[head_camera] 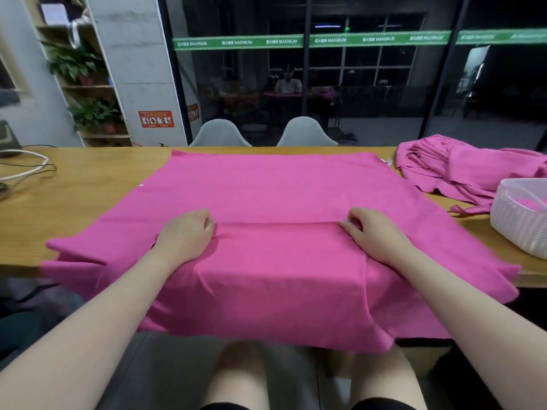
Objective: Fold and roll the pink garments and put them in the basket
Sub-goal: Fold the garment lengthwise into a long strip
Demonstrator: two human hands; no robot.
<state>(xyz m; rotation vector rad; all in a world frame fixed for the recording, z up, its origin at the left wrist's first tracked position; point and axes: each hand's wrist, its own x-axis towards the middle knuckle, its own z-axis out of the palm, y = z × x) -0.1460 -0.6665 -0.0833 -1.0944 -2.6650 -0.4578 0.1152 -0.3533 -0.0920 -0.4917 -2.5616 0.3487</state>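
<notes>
Wooden table (74, 208) w/ cables (26, 168) far left, two grey chairs (220, 134) behind, plant shelf (88, 84) beyond.

Soft indoor light falls evenly on my table (74, 208); edges bend and blur, dark window (355, 78) reflects faintly.

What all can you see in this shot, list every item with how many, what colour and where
Spread garment: one, pink, flat across the table, near edge hanging off.
Garment pile: one heap, pink, far right of the table.
Basket: one, white, right table edge, something pink inside.
Table: one, wooden.
Cables: white and black, far left of the table.
Chairs: two, pale grey, behind the table.
Potted plants: green, on the shelf at left.
Left hand: fingers curled into a fold of the spread garment.
Right hand: gripping the same fold.
</notes>
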